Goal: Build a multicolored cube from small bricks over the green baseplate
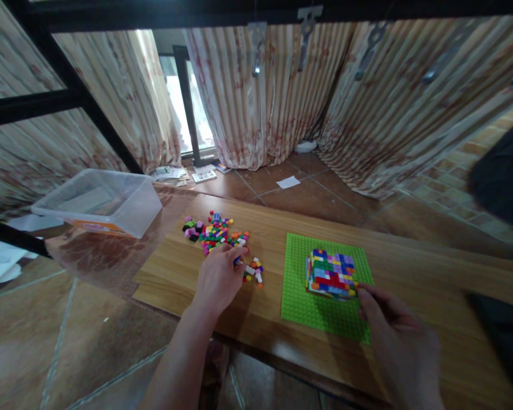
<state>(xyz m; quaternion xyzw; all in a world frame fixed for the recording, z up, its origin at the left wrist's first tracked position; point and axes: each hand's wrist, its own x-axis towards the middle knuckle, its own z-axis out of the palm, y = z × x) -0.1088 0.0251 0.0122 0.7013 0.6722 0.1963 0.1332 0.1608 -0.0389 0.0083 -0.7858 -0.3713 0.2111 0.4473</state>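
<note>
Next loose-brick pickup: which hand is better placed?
Left, I'd say. The left hand is right at the loose bricks; the right hand is across the green baseplate, fingertips at the brick build's right edge.

I see the block build (332, 272) on the plate (296, 276), loose blocks (217, 232) at ten o'clock from it, the tub (139, 208) farther past them.

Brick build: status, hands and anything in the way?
Left hand at loose bricks. Right hand, fingertips at brick build's right edge. Build on green baseplate. No obstruction seen between right hand and build.
</note>
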